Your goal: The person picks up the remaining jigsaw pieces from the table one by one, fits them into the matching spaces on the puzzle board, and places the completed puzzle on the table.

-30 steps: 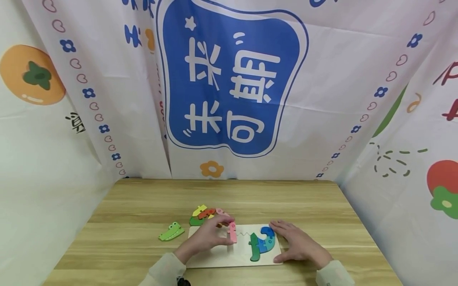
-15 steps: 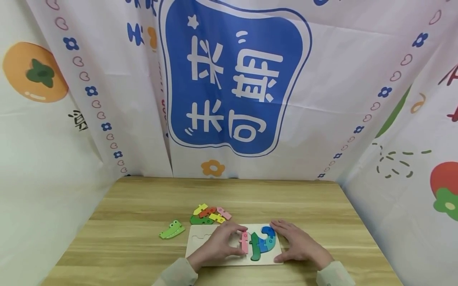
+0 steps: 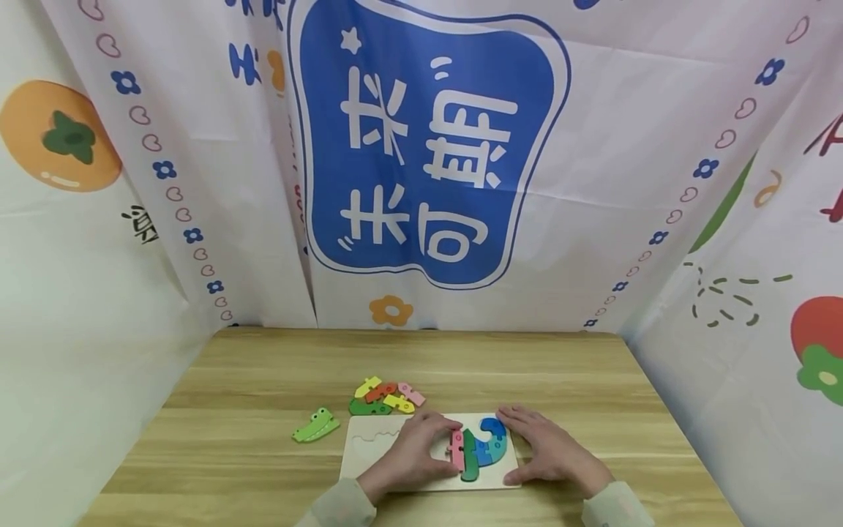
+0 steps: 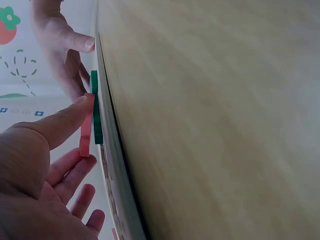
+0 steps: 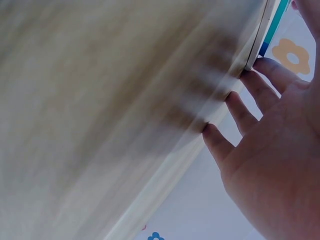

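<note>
In the head view my left hand (image 3: 416,452) pinches a pink puzzle piece (image 3: 457,451) between thumb and fingers, over the pale wooden puzzle board (image 3: 370,465). The piece lies close along the left side of a dark green piece (image 3: 470,460). In the left wrist view the pink piece (image 4: 87,125) stands a little proud of the green one (image 4: 96,112). Joined blue pieces (image 3: 492,445) curve at the board's right end. My right hand (image 3: 552,448) spans that end, fingers extended, with fingertips at the far corner and thumb at the near one.
A light green crocodile-head piece (image 3: 316,426) lies on the table (image 3: 230,439) left of the board. Behind the board is a cluster of loose pieces: green (image 3: 365,408), red (image 3: 380,393), yellow (image 3: 399,402) and pink (image 3: 411,394). A printed cloth (image 3: 593,219) hangs behind the table.
My left hand has carried the pink piece rightward across the board, up against the green piece. The board's shallow outline at left now shows. My right hand has stayed at the board's right end.
</note>
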{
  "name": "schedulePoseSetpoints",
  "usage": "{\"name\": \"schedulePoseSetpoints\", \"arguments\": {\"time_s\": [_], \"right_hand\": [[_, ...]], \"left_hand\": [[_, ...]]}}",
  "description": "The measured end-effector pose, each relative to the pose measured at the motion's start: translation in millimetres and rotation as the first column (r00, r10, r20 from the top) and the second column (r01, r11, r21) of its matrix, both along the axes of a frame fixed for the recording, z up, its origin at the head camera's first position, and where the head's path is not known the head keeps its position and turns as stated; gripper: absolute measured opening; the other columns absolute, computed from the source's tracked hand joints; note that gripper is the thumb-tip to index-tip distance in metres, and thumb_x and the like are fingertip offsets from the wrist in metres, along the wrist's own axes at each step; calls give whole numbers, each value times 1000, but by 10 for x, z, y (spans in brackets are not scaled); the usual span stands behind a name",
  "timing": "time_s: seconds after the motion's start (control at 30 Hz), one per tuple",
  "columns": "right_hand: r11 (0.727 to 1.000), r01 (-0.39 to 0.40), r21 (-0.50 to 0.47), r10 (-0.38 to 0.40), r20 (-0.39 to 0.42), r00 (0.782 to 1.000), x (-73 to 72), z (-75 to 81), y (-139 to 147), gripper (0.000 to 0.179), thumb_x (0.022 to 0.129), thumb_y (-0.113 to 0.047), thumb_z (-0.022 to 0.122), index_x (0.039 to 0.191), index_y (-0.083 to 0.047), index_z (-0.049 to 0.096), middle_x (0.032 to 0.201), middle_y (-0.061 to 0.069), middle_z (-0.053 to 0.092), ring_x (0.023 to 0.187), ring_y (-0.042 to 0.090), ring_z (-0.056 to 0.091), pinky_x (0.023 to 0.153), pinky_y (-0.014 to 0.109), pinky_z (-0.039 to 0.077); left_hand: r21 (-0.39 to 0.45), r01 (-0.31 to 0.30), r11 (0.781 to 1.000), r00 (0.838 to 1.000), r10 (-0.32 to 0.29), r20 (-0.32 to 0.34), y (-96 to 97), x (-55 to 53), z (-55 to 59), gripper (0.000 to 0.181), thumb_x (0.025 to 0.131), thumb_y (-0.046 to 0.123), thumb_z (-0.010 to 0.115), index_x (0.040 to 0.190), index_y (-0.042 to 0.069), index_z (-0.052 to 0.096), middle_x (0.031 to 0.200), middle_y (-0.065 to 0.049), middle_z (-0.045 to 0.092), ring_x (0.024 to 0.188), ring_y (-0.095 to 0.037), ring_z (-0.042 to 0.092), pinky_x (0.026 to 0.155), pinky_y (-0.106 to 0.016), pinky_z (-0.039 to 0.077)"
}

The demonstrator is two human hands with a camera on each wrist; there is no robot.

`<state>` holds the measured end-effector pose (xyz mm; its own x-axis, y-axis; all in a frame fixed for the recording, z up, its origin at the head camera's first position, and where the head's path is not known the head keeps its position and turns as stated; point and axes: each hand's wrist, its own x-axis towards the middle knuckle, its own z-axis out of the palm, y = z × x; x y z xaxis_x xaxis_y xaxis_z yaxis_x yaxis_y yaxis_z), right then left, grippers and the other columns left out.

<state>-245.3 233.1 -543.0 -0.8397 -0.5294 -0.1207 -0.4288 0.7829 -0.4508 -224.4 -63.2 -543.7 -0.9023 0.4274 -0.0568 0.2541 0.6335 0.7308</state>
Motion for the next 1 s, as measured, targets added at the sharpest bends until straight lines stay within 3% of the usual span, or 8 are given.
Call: {"name": "schedulePoseSetpoints", "arguments": {"time_s": [0.2,0.47,0.63,0.8,1.0], "right_hand": [[1000,-2,-2,2,-7,1000,12,-8,3,111,71,-69,84,158,-15,43,164,9,41,152,42,33,118,70,32],[1000,-5,4,5,-15,1000,7,-14,8,110,71,-69,83,159,-15,43,164,8,41,153,41,33,118,69,32],[1000,-8,10,9,-25,1000,2,-14,6,111,71,-69,83,159,-15,43,164,9,41,153,41,33,119,68,32],[1000,-9,10,9,-25,1000,-1,-2,9,111,71,-69,84,159,-14,43,164,9,41,153,41,33,119,68,32],[1000,-3,6,3,-7,1000,6,0,10,110,72,-69,83,159,-15,42,164,9,41,153,41,33,118,69,32]], "left_hand": [[-21,14,1000,1000,-15,-27,11,-9,-30,64,79,38,90,138,28,66,129,10,60,122,-15,48,109,-49,43],[-32,10,999,1000,-10,0,34,-58,-11,64,80,38,90,138,27,65,131,9,61,125,-17,50,112,-52,43],[-64,-10,998,1000,11,18,48,-64,11,64,79,36,90,138,25,66,123,8,60,118,-15,50,107,-49,46],[-89,-16,996,1000,15,-5,58,-52,30,60,81,33,90,136,22,67,116,9,60,112,-13,49,104,-45,47],[-154,14,988,999,-20,-34,57,-56,37,64,80,37,90,138,23,67,117,9,60,111,-12,48,103,-42,47]]}}
